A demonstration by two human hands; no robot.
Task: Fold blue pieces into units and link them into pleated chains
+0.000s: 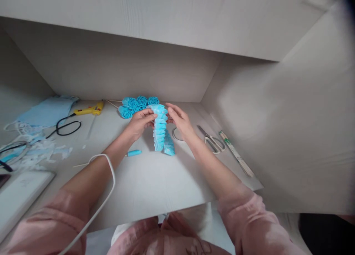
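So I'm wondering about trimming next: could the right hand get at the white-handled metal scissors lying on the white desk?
Probably yes. The white-handled metal scissors lie just beside the right hand with bare white desk between, though that hand is touching the pleated blue paper strip.

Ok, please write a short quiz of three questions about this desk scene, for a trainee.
1. True or false: both hands touch the pleated blue strip.
2. What lies behind the strip, by the back wall? A) blue paper roses B) a red cup C) a stapler
3. Which tool lies to the right of the right hand?

Key:
1. True; the left hand pinches it from the other side.
2. A, the blue paper roses.
3. The scissors; the yellow glue gun lies on the left.
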